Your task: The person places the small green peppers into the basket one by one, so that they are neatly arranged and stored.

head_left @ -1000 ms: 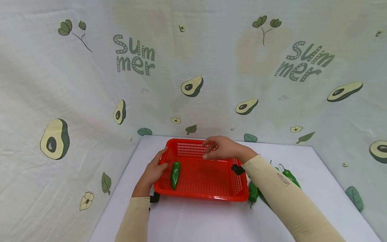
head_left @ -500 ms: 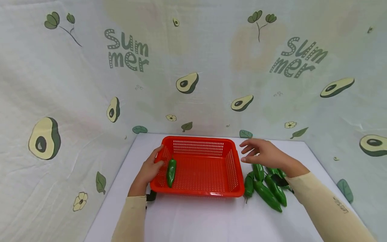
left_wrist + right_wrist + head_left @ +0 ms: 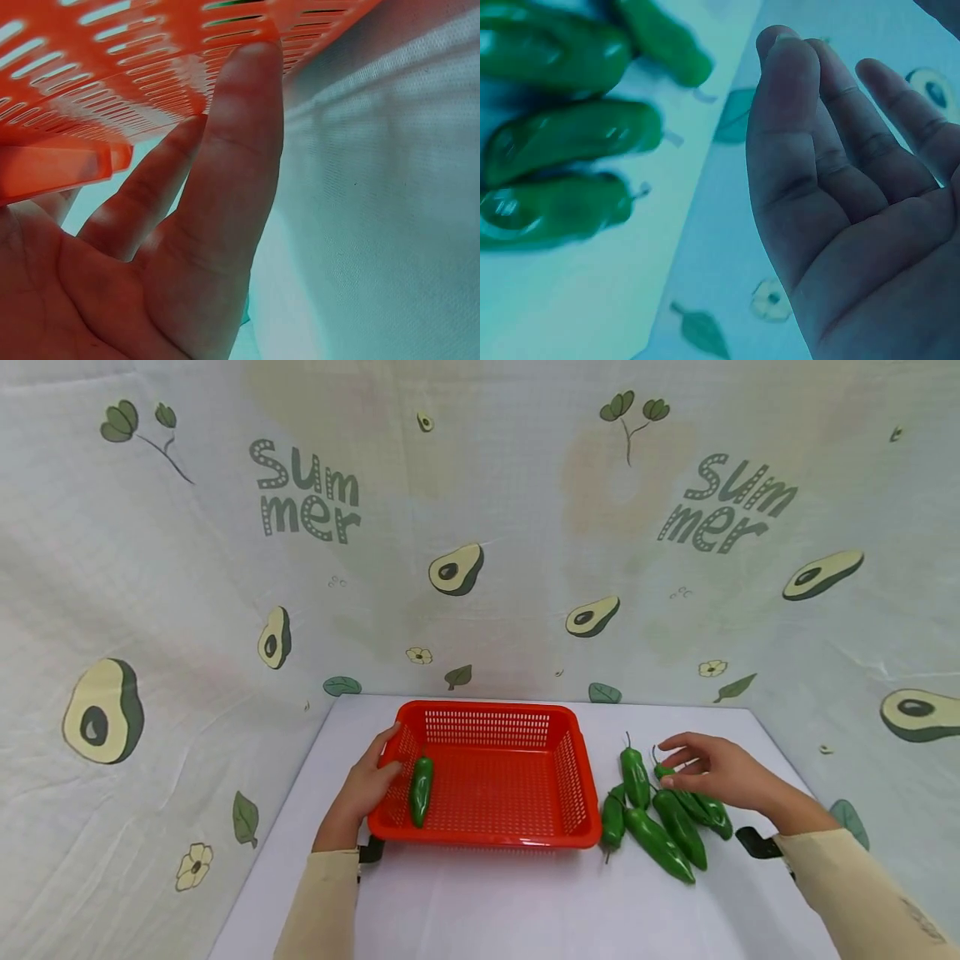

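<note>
My left hand (image 3: 365, 789) grips the left rim of a red slotted plastic basket (image 3: 487, 841), the thumb on the inner side. In the left wrist view its fingers (image 3: 244, 142) reach under the basket against the slotted wall. A single green chili pepper (image 3: 422, 792) lies inside, along the left wall. My right hand (image 3: 716, 774) hovers over the far side of a group of several green chili peppers (image 3: 678, 829) right of the basket, its fingers loosely bent. The right wrist view shows nothing in its palm, with peppers (image 3: 574, 139) off to the side.
The basket stands on a white table (image 3: 480, 910). A pale cloth (image 3: 517, 527) printed with avocados and lettering hangs behind the table and along both sides. The pepper nearest the basket (image 3: 613, 820) lies close to its right wall.
My right hand has moved right, from above the basket to above the pepper group. The left hand keeps its grip on the rim. The head view has shifted slightly.
</note>
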A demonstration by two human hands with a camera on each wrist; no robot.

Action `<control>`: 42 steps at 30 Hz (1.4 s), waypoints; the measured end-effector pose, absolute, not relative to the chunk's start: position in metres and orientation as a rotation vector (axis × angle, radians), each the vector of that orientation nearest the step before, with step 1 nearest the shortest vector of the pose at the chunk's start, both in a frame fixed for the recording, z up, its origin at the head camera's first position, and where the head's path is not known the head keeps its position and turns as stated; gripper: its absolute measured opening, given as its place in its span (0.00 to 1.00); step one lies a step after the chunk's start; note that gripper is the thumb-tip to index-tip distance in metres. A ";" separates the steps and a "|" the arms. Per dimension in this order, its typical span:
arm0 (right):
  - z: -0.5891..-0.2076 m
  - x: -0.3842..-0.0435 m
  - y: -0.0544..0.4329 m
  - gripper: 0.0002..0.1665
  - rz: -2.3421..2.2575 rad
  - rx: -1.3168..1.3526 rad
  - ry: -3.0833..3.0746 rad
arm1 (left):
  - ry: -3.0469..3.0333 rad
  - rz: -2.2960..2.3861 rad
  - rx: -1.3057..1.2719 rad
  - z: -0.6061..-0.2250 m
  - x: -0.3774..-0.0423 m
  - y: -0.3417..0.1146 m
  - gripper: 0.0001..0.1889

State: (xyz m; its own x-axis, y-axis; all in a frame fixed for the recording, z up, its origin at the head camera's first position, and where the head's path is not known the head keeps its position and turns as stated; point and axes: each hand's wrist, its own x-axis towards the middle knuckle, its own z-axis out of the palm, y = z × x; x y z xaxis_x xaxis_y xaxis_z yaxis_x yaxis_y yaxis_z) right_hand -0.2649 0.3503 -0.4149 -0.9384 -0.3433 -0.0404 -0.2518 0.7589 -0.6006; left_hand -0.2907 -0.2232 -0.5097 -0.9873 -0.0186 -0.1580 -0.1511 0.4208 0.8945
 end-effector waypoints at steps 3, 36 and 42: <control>-0.424 -0.263 0.371 0.35 -0.938 -0.453 2.812 | 2.544 1.617 -0.160 -0.509 -0.290 -0.223 0.36; -0.494 -0.275 0.460 0.48 -0.908 -0.189 2.694 | 2.524 1.637 -0.188 -0.513 -0.291 -0.222 0.37; -0.499 -0.279 0.460 0.49 -0.934 -0.150 2.657 | 2.522 1.644 -0.194 -0.513 -0.291 -0.222 0.37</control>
State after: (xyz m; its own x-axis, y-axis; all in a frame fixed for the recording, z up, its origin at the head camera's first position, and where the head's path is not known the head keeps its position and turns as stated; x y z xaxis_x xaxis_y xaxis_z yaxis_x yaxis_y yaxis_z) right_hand -0.2786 0.4603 -0.4986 -0.9434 -0.2022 -0.2630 0.0069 0.7806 -0.6250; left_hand -0.2912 -0.2221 -0.5126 -0.9840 -0.0395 -0.1736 -0.1748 0.3999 0.8997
